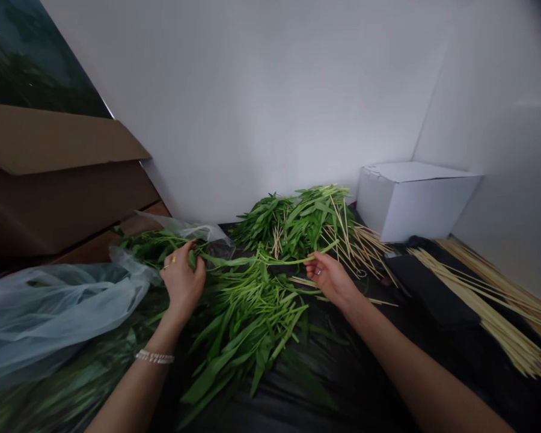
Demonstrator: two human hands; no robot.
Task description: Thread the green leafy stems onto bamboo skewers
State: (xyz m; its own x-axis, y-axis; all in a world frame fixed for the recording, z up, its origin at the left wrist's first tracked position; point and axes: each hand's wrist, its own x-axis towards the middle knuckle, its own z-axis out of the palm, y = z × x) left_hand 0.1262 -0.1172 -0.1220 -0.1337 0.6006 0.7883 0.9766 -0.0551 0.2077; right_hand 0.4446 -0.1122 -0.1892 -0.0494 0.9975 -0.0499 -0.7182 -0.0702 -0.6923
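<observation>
My right hand (329,278) pinches the end of a long green stalk (288,261), which looks like water spinach, between thumb and fingertips. The stalk's leafy part stretches left towards my left hand (183,278). That hand hovers over leafy greens (148,248) by a clear plastic bag, its thumb and forefinger apart with green leaf showing between them. Its other fingers are partly hidden. Below and between my hands lies a loose heap of leafy stalks (247,319). Behind it sits another pile of greens (306,219) with thin sticks among it.
Bundles of thin wooden sticks (487,307) lie at the right beside a black flat object (430,288). A white box (415,201) stands against the wall. A cardboard box (67,198) is at the left, with a translucent plastic bag (63,313) in front of it.
</observation>
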